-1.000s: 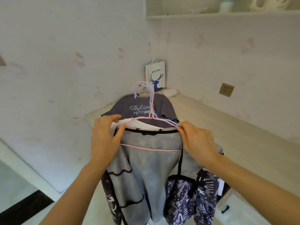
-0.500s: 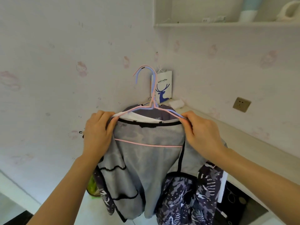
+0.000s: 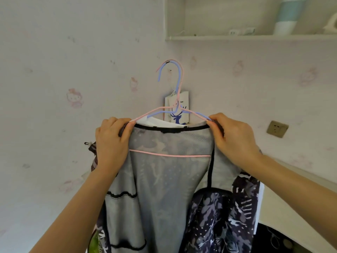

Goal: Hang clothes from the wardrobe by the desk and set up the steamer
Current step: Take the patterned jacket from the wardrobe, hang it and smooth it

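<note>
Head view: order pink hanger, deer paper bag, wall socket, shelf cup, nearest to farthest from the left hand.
1. pink hanger: its end in the left hand.
2. deer paper bag: behind, wall corner.
3. wall socket: right wall.
4. shelf cup: top right, highest.

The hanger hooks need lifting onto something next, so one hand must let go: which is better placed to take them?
Probably the right hand: the stem of the hanger hooks stands nearer it than the left hand. Both grip the jacket at its shoulders.
</note>
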`<move>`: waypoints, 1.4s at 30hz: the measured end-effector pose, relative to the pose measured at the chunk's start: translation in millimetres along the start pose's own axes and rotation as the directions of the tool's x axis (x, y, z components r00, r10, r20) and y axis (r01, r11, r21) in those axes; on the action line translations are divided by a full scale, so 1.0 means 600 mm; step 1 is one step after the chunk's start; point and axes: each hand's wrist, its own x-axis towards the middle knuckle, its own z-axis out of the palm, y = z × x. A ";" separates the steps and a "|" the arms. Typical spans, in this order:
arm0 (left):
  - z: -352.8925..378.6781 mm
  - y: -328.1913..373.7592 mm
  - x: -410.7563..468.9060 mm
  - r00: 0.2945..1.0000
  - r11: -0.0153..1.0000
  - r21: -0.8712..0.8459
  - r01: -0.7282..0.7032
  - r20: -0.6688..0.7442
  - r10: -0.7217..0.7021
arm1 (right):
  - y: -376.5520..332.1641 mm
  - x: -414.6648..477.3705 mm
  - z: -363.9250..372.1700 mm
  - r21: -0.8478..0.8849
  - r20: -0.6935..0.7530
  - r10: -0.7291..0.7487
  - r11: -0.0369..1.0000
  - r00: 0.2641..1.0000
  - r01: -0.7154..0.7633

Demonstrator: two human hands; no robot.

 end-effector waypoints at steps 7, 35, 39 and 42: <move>0.070 -0.034 0.074 0.999 0.998 -0.048 0.031 0.010 -0.030 | 0.048 0.073 0.066 -0.084 0.018 -0.019 0.996 1.000 0.020; 0.515 -0.373 0.231 0.714 0.863 0.295 0.411 0.484 -0.506 | 0.354 0.183 0.652 -0.051 0.565 0.210 0.974 0.798 -0.220; 0.542 -0.420 0.194 0.610 0.844 0.372 0.386 0.584 -0.536 | 0.356 0.159 0.709 -0.077 0.609 0.224 0.972 0.761 -0.224; 0.559 -0.449 0.165 0.545 0.830 0.382 0.406 0.628 -0.555 | 0.354 0.145 0.740 -0.089 0.637 0.235 0.969 0.735 -0.232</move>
